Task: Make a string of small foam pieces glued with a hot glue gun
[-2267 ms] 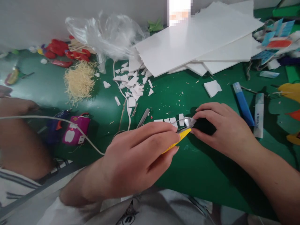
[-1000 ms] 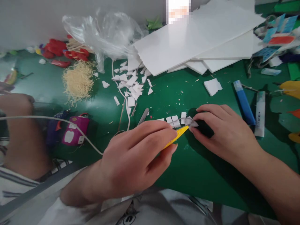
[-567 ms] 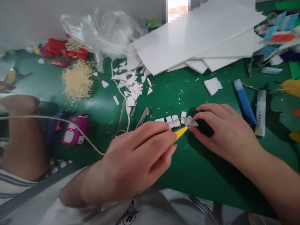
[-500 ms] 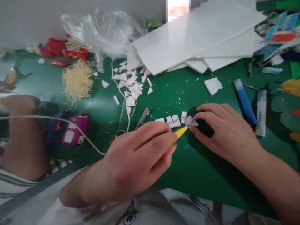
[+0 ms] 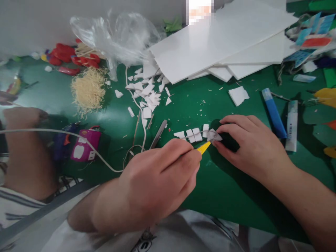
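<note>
My left hand (image 5: 162, 178) is closed around a slim tool with a ridged, tapered yellow end (image 5: 204, 148). That end points at a small whitish triangular foam piece (image 5: 214, 135), seemingly touching it. The thumb and fingertips of my right hand (image 5: 252, 147) pinch the foam piece from the right, near the green tabletop. To its left lie several small white foam squares (image 5: 194, 135) in a row, with a thin grey strand running across them up to the triangular piece. My left fingers hide most of the tool.
White foam sheets (image 5: 199, 49) and foam scraps (image 5: 148, 92) lie behind. A blue stick-shaped packet (image 5: 274, 113) and a white one (image 5: 292, 126) lie right. Further left are a shredded straw pile (image 5: 88, 91), a purple pouch (image 5: 85, 145), a white cable (image 5: 99, 157) and another person's arm (image 5: 28, 154).
My left hand has shifted slightly to the right and down, with the tool still in it. My right hand and the foam pieces stay nearly in place.
</note>
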`<state>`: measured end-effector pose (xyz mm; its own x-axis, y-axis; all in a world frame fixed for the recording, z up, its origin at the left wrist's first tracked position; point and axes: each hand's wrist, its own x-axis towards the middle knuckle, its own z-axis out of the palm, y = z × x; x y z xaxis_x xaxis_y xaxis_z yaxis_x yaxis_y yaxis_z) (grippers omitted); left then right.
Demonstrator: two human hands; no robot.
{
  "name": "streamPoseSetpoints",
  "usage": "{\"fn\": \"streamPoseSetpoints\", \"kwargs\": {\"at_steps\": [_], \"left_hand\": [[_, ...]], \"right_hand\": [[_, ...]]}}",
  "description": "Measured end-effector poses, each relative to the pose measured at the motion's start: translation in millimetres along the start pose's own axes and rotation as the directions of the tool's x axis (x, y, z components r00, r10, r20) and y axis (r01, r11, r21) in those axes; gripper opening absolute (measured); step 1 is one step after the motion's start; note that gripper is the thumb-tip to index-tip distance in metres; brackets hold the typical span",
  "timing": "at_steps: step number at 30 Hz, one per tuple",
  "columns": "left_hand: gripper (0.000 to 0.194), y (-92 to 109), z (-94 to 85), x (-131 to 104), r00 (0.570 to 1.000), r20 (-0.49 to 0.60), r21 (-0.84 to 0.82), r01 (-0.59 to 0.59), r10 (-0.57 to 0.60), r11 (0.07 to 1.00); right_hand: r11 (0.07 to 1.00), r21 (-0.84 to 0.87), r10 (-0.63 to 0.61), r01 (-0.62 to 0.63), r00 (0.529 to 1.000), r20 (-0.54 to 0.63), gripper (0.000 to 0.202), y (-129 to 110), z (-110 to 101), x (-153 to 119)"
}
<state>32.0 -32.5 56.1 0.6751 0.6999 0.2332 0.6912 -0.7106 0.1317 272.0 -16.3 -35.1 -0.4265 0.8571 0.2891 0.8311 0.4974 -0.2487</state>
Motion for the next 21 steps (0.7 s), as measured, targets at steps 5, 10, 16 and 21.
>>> {"fn": "streamPoseSetpoints", "kwargs": {"at_steps": [5,10,16,21], "left_hand": [[0.028,4.3,0.1,1.1,1.000,-0.009,0.040,-0.018,0.018,0.999],[0.028,4.6,0.1,2.2,0.998,0.006,0.053,-0.066,0.066,0.996],[0.026,4.9,2.3,2.4,0.997,0.012,0.033,-0.075,0.075,0.997],[0.026,3.6,3.9,2.3,0.994,0.009,0.032,-0.108,0.107,0.994]], "right_hand": [[1.000,0.001,-0.002,0.002,1.000,-0.003,0.012,1.0,0.5,-0.7],[1.000,0.014,0.012,-0.012,1.000,0.003,0.012,1.2,0.7,-0.8],[1.000,0.021,0.000,0.001,1.000,-0.028,0.014,-0.6,1.2,0.0],[1.000,0.006,0.000,0.000,1.000,-0.024,0.014,-0.6,1.9,0.1]]}}
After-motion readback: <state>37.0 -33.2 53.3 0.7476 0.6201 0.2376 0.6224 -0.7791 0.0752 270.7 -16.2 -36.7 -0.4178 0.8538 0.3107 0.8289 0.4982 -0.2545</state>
